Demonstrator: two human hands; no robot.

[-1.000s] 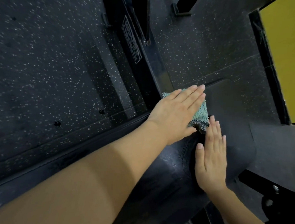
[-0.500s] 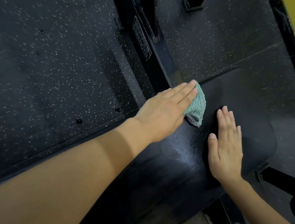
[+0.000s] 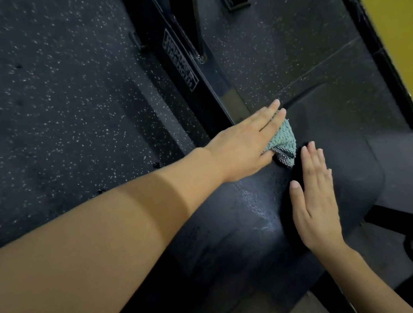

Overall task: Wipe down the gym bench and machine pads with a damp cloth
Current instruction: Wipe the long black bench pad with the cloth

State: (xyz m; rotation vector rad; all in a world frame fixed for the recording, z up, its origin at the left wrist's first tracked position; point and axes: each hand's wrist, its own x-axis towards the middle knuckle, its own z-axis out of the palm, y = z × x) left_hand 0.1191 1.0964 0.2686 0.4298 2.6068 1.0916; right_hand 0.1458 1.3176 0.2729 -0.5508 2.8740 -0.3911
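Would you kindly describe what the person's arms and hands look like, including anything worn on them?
Both are bare. The left hand and right hand wear no gloves, and no ring shows on the fingers in view. The forearms are uncovered as far as the frame reaches: no sleeve, watch or bracelet in sight. The visible fingernails are short and look unpainted.
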